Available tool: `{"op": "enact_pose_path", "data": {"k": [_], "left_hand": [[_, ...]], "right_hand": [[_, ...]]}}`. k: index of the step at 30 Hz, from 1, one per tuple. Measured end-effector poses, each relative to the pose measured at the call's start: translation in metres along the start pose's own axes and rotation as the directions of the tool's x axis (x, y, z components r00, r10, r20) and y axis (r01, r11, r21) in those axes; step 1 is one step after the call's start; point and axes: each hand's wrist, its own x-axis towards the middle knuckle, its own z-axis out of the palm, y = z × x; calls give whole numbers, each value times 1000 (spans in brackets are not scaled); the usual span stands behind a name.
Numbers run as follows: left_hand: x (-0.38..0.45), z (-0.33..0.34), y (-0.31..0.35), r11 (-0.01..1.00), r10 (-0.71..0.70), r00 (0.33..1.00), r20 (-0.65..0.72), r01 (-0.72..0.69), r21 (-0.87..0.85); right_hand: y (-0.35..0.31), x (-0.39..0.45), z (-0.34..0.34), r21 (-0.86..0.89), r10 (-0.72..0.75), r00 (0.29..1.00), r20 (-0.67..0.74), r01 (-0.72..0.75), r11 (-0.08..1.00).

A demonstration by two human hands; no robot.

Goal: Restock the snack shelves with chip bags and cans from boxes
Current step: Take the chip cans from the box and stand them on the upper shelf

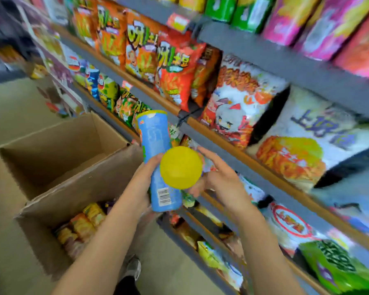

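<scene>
Two bare hands up in front of the shelves, two cans between them. The left hand [144, 184] grips a blue can [158, 160] around its lower half, fingers curled behind the tube and thumb along the near side — barcode facing the camera, yellow lid pointing up and away. The right hand [216, 179] holds a second can [181, 167], seen end-on so that only its round yellow cap shows; the thumb sits under the cap, the fingers stretch almost straight beyond it, and how tightly they close on the body I cannot tell, since the cap hides it. The two cans cross, the yellow cap overlapping the blue tube just right of the left fingertips.

Below the left wrist, a cardboard box [83, 188] stands open with orange and yellow chip bags [81, 226] packed inside. Beyond it, further left of the fingers, a second cardboard box [58, 150] is open too, with only bare cardboard showing inside.

Past the right fingertips run the grey shelves [285, 67], several tiers crammed with snack bags — orange and red packs up high, a large white bag with a cartoon figure [234, 107] just above the right fingers. On the top tier, green and pink cans [285, 18] are lined up.
</scene>
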Motion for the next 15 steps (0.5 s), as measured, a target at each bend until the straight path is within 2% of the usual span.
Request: {"op": "enact_pose_path", "data": {"k": [3,5,7,9,12,15], "left_hand": [[-40,60,1,998,60,996,66,-58,-23],[-60,99,4,995,90,985,145,-94,23],[-80,142,10,988,106,975,194,-125,90],[-102,179,12,984,129,939,318,-162,79],[-120,239,7,973,112,905,410,-184,142],[-145,299,4,977,122,871,476,-190,98]], "right_hand": [[-41,-60,-32,-186,-133,991,29,136,973],[-69,-98,-53,-405,-254,966,-39,217,888],[-98,-134,-74,-554,-414,896,-159,266,789],[-123,-168,-94,-620,-558,793,-245,314,719],[-145,-208,-128,-677,-642,669,-375,275,682],[-165,-241,-151,-466,-566,638,-523,342,816]]}}
